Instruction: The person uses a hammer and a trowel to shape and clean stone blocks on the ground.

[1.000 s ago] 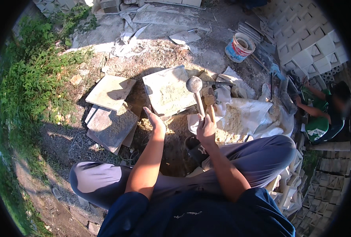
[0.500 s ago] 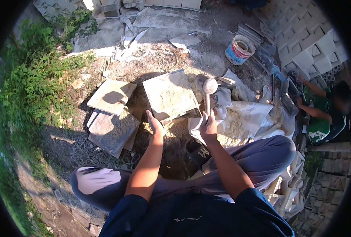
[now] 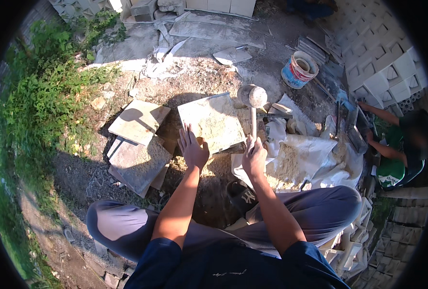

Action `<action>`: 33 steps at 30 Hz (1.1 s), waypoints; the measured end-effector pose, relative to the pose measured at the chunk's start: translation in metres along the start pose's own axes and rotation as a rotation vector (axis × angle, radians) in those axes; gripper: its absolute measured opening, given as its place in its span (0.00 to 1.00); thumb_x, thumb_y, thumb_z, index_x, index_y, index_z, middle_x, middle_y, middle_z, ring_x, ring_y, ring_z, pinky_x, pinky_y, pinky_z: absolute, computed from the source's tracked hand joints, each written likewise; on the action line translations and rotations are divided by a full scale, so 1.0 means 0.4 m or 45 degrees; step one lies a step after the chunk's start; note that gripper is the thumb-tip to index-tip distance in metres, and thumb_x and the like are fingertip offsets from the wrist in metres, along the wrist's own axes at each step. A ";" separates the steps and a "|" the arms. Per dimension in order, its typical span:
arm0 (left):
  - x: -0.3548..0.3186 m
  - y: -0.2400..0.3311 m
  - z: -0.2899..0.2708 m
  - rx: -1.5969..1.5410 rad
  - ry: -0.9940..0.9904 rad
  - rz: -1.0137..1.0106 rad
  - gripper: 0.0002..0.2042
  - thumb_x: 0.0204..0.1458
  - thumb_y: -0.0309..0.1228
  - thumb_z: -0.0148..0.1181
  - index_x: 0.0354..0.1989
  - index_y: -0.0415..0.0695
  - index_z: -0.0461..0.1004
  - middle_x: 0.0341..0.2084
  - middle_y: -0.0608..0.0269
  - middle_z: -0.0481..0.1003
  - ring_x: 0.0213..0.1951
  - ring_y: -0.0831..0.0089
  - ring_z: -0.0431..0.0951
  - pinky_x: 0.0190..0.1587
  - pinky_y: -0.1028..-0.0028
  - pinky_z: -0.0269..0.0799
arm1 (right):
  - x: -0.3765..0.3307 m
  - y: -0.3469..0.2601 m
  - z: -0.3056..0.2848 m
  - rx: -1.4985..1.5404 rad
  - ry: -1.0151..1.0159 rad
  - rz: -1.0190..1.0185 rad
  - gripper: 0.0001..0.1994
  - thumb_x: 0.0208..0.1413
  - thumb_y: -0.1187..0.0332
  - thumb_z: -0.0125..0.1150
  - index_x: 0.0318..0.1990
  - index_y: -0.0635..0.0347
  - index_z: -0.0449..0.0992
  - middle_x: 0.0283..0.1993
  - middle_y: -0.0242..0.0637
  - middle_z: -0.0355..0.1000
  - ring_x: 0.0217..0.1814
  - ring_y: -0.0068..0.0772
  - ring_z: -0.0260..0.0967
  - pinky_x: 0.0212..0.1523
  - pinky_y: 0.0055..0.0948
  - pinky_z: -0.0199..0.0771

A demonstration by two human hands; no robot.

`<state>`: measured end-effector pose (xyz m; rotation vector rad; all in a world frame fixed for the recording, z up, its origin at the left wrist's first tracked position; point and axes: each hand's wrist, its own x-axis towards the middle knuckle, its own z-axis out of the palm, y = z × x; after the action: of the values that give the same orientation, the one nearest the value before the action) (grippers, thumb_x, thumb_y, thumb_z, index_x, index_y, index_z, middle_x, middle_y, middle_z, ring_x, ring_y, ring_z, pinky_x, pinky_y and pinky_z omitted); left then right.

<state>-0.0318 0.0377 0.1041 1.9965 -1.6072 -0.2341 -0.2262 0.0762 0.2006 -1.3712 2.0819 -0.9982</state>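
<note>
My right hand [image 3: 255, 158] is wrapped around the handle of a mallet [image 3: 253, 97], whose round, dusty head points away from me. It is held just right of a square slab [image 3: 211, 115] strewn with pale sandy powder. My left hand [image 3: 193, 149], fingers stretched out, is over the slab's near left corner; whether it presses on the slab I cannot tell. Left of it lie two more square boards, a pale one [image 3: 136, 120] overlapping a greyer one [image 3: 140, 161] with powder along its edge.
White sacking [image 3: 310, 154] with sandy powder lies on the right. Beyond it stands a paint bucket [image 3: 299, 71]. At the far right a person in green [image 3: 397, 149] handles a rectangular frame [image 3: 355, 126]. Patterned blocks [image 3: 373, 58] are stacked behind. Green plants [image 3: 45, 91] grow on the left.
My left hand has moved forward from the slab's near edge to over its corner, with the palm turned down. The mallet's head is a little higher in the picture, still in my right hand.
</note>
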 end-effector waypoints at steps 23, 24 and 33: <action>0.030 0.019 0.041 0.220 -0.092 0.375 0.33 0.67 0.42 0.45 0.75 0.32 0.51 0.76 0.45 0.50 0.78 0.52 0.45 0.76 0.45 0.43 | 0.147 0.076 0.064 -0.343 -0.260 -0.088 0.22 0.71 0.57 0.51 0.33 0.70 0.75 0.25 0.65 0.72 0.30 0.69 0.74 0.31 0.54 0.72; 0.025 0.025 0.040 0.185 -0.066 0.381 0.33 0.67 0.42 0.45 0.75 0.33 0.51 0.76 0.45 0.50 0.78 0.51 0.45 0.76 0.45 0.43 | 0.157 0.069 0.061 -0.346 -0.262 -0.088 0.22 0.71 0.57 0.51 0.33 0.70 0.75 0.25 0.65 0.72 0.30 0.69 0.74 0.31 0.54 0.72; 0.030 0.010 0.039 0.225 -0.062 0.375 0.33 0.68 0.44 0.44 0.73 0.31 0.54 0.76 0.45 0.52 0.78 0.53 0.47 0.76 0.47 0.43 | 0.159 0.001 0.054 -0.179 -0.127 -0.166 0.24 0.71 0.55 0.50 0.28 0.67 0.69 0.23 0.66 0.71 0.29 0.71 0.73 0.30 0.59 0.70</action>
<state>-0.0393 0.0212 0.0958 1.8588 -1.9865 -0.0289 -0.2370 0.0111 0.1877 -1.6114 2.0437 -0.8285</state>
